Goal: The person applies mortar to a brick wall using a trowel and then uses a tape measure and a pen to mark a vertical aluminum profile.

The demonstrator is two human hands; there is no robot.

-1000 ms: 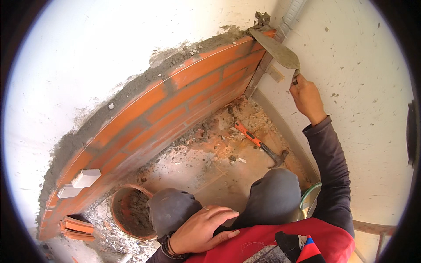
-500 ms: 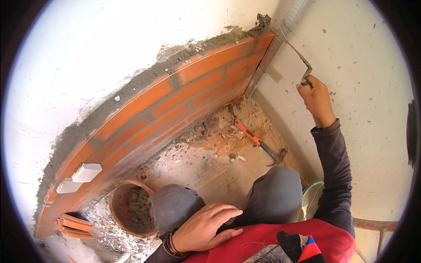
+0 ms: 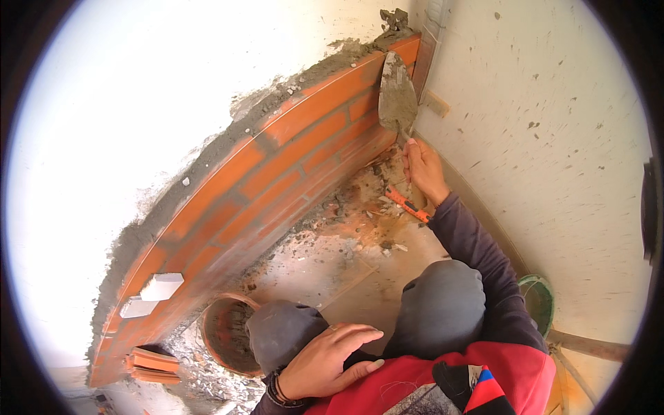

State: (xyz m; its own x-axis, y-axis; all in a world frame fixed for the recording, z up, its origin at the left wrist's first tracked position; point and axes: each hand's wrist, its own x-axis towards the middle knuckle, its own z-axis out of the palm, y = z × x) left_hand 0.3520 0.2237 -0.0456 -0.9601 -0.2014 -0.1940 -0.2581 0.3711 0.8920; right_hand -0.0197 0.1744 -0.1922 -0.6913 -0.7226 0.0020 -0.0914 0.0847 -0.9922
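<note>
A mortar-smeared trowel is gripped by its handle in my right hand. Its blade is up against the face of the orange brick wall, near the far corner and just below the top course. Grey mortar runs along the wall's top edge, with a lump piled at the far end. My left hand rests near my knee, fingers stretched out and holding nothing. On the floor beneath my right forearm lies a hammer; only its orange-and-black handle shows, the head being hidden by my sleeve.
A bucket containing mortar stands left of my knee. Orange bricks are stacked beside it, below two pale blocks at the wall. Rubble litters the floor. A green bucket is at right, by the white wall.
My right hand has come left and down with the trowel, whose blade now shows against the bricks. My forearm now covers the hammer's head. The left hand stays in place.
</note>
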